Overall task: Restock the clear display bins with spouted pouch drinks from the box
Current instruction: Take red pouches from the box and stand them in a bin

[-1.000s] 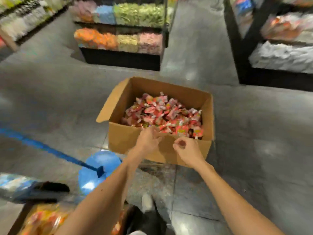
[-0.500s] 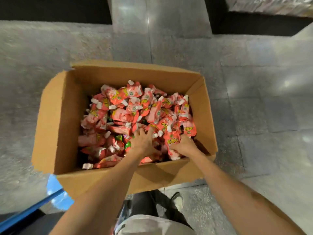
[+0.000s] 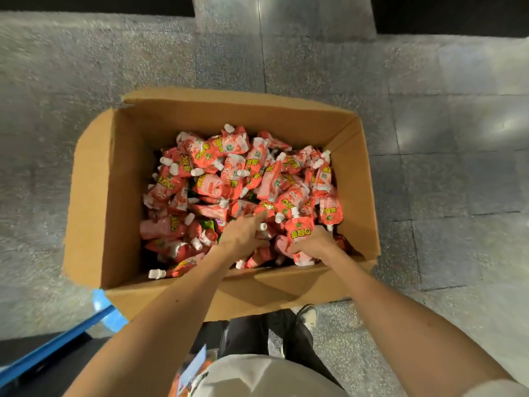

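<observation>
An open cardboard box point(image 3: 111, 196) stands on the grey floor, filled with several red and pink spouted pouch drinks point(image 3: 229, 179) with white caps. Both my hands are down in the near part of the pile. My left hand point(image 3: 243, 234) lies among the pouches with its fingers curled around some of them, a white cap showing beside its knuckles. My right hand point(image 3: 315, 245) grips a red pouch point(image 3: 299, 229) with yellow lettering at the near right of the box. The display bins are out of view.
A blue bar point(image 3: 57, 342) runs across the lower left beside the box's near corner. My dark trouser legs and a shoe point(image 3: 307, 315) stand just behind the box. Black shelf bases point(image 3: 446, 12) line the top edge, with a floor aisle between them.
My view dropped from the aisle onto the box. Both hands went from the box's near rim into the pile and closed on pouches.
</observation>
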Motion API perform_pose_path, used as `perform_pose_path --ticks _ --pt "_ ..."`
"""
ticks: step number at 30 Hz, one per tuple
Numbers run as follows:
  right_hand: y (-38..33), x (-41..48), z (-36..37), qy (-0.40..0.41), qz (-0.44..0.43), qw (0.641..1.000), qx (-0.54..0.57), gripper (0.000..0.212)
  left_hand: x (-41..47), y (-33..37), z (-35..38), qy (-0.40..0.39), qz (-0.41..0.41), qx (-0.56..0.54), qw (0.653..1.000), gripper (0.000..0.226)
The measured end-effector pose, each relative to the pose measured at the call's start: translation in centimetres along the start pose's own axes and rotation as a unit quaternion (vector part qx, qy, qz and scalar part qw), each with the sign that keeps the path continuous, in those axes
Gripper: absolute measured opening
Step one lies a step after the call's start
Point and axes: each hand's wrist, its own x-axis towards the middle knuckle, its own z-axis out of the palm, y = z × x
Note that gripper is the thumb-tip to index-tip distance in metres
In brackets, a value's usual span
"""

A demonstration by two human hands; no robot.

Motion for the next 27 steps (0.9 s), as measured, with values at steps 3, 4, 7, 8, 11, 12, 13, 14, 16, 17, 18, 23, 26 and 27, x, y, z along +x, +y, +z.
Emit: perform_pose_path --ticks 3,4,7,8,11,12,13,14,16,17,18,23,26,27 --pt "0.2 -0.4 -0.2 0.008 -0.019 0.999 0.031 0.047 -0.6 -0.7 -0.1 -0.002 -0.007 -0.058 0.998 0.053" --pt "0.0 -0.8 -0.4 0.014 -0.022 0.998 0.048 0.043 -1.0 -0.8 -0.3 0.003 -0.004 -0.074 0.997 0.051" --pt "-0.6 -1.9 -1.1 0.023 -0.050 0.995 0.086 0.037 -1.9 -1.3 -1.0 0.041 -0.002 -0.140 0.989 0.039" --pt "-0.9 -2.4 -1.4 0.027 -0.058 0.994 0.092 0.037 -2.4 -1.3 -1.5 0.061 -0.007 -0.177 0.982 0.032" --pt "-1.9 -3.9 -2.5 0.038 -0.088 0.989 0.116 0.027 -3.3 -1.6 -3.4 0.108 -0.019 -0.296 0.949 0.027" --pt "-2.3 -4.4 -2.9 0.040 -0.102 0.986 0.129 0.026 -3.7 -1.7 -4.1 0.120 -0.021 -0.322 0.939 0.030" --pt "-2.9 -5.2 -3.4 0.039 -0.113 0.983 0.139 0.027 -4.2 -1.8 -4.7 0.126 -0.025 -0.344 0.930 0.037" --pt "-3.5 -5.9 -3.9 0.037 -0.122 0.981 0.148 0.030 -4.8 -1.8 -5.5 0.130 -0.025 -0.364 0.922 0.045" --pt "-4.9 -7.6 -4.8 0.038 -0.153 0.973 0.166 0.032 -6.2 -1.8 -6.9 0.136 -0.025 -0.394 0.909 0.060" --pt "-5.7 -8.7 -5.2 0.041 -0.177 0.968 0.171 0.028 -7.0 -1.6 -7.5 0.139 -0.022 -0.405 0.903 0.059" --pt "-6.4 -9.7 -5.4 0.042 -0.198 0.964 0.172 0.027 -7.9 -1.3 -8.1 0.145 -0.015 -0.414 0.899 0.052" --pt "-10.0 -15.2 -4.7 0.005 -0.280 0.943 0.182 0.045 -13.3 1.1 -10.5 0.234 -0.012 -0.467 0.853 0.012" --pt "-11.2 -18.4 -3.9 -0.016 -0.335 0.927 0.166 0.055 -17.6 2.0 -11.1 0.312 -0.024 -0.497 0.809 0.024" --pt "-11.3 -19.7 -3.6 -0.028 -0.353 0.921 0.163 0.051 -19.2 2.2 -11.0 0.333 -0.031 -0.515 0.789 0.027"
